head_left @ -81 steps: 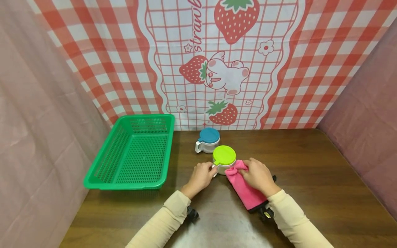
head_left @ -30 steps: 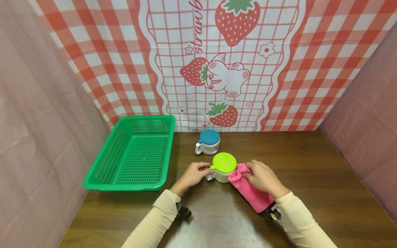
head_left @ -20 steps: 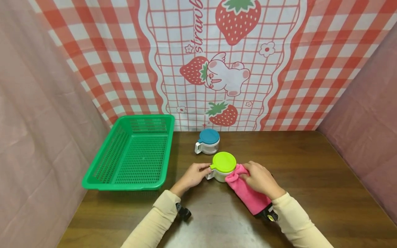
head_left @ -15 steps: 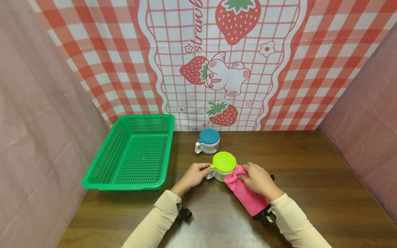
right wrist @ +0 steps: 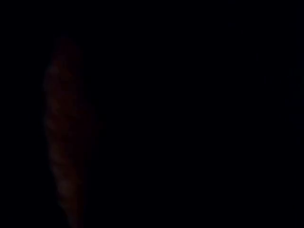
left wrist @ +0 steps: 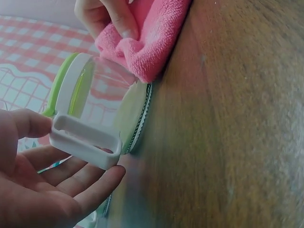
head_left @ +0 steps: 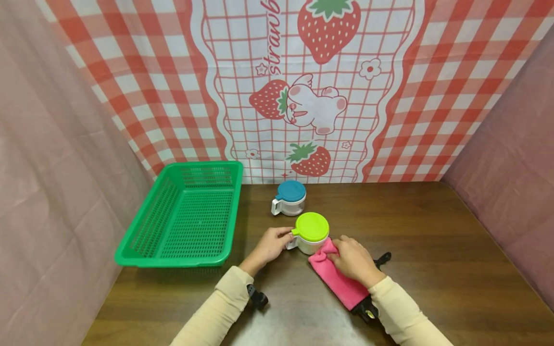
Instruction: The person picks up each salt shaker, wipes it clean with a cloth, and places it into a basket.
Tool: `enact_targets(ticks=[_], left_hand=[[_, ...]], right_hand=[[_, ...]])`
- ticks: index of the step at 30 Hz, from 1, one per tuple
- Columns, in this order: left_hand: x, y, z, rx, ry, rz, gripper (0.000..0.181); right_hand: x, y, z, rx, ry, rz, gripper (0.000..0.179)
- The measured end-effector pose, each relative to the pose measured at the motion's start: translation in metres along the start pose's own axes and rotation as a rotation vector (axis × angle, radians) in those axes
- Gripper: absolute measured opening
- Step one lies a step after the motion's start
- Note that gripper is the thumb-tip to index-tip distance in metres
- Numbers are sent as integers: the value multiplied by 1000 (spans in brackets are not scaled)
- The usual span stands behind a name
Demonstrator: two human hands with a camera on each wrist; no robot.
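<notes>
A clear jar with a lime green lid (head_left: 312,227) and a white side handle (left wrist: 85,141) stands upright on the table. My left hand (head_left: 269,247) holds that handle, thumb at its lid end and fingers at the other side. At the jar's front right, my right hand (head_left: 354,259) pinches a pink cloth (head_left: 339,283) bunched at its top. The cloth's bunched end meets the jar's lower side, and the rest hangs toward the right wrist. The right wrist view is almost wholly dark, with a faint reddish strip.
Behind the lime-lidded jar stands a similar jar with a blue lid (head_left: 291,192), its handle pointing left. A green plastic basket (head_left: 235,216) sits at the left of the wooden table (head_left: 424,240). A red-and-white checked cloth (head_left: 173,96) hangs along the back.
The lime-lidded jar has come nearer over the last few seconds, its handle still at the left hand. Just now the right hand and cloth slid toward me and slightly left along the jar's side.
</notes>
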State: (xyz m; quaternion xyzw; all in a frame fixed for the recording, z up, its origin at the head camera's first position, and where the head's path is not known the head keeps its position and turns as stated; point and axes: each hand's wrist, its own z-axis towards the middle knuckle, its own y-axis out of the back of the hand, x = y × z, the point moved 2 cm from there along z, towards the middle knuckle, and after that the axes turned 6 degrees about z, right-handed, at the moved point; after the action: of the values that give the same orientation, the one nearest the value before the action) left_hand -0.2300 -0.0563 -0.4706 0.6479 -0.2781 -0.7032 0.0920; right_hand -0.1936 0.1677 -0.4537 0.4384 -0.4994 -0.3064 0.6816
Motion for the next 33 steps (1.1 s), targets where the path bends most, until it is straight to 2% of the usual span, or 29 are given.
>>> enact_targets(ticks=[5,9,14,18,23,27,33], left_hand=[[-1,1,-1,-5,12,-26,34],[-1,0,-1,-13,24,-37,34],[-1,-1,-1,-11,49,-66,33],[-1,-1,-2,-23,49,-50,32],[1,-1,-2,-30,41,-35,33],[0,-1,-2,-19,45,-52,32],[2,-1,-3,-19,19,-55,32]], right_hand=[[-4,11,-2,-18,24,34,11],[-8,23,-3,-25,91,38,9],[-12,36,0,-27,132,42,13],[-13,44,6,-28,148,19,12],[-13,43,16,0,175,21,18],[-15,37,22,41,198,39,20],[-18,27,28,69,203,25,20]])
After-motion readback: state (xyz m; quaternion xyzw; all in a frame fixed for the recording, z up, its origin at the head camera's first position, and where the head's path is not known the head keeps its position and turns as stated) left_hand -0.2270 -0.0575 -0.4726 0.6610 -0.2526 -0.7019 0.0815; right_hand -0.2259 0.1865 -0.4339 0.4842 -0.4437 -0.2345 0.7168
